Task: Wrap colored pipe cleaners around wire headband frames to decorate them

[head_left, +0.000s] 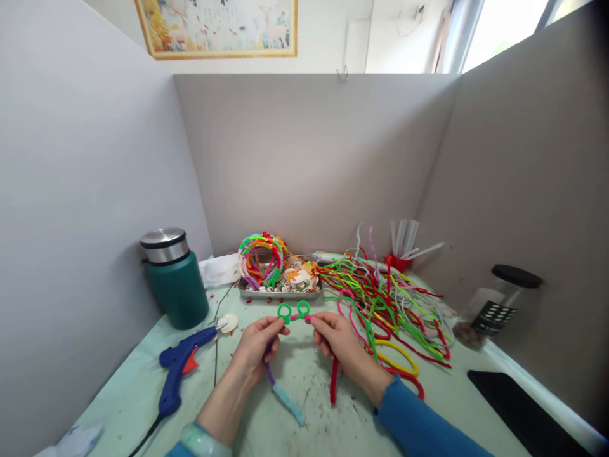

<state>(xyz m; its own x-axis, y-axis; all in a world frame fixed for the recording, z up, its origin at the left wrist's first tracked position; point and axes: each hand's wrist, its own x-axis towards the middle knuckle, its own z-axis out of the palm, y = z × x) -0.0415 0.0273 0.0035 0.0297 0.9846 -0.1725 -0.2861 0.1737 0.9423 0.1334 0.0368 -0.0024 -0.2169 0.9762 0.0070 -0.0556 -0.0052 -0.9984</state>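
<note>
Pipe-cleaner strip [294, 317] pinched by left hand [259, 343], right hand [339, 337]; tray [280, 294] holds rings [246, 257]; red cup [398, 263], white sticks [402, 237].

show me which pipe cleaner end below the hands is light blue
The pipe cleaner end below the left hand: purple above, light blue at its tip; the red end is below the right hand.

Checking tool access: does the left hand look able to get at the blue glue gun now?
Probably yes: the glue gun lies beside the left forearm, its handle uncovered, though the left hand is pinching the fuzzy strip.
</note>
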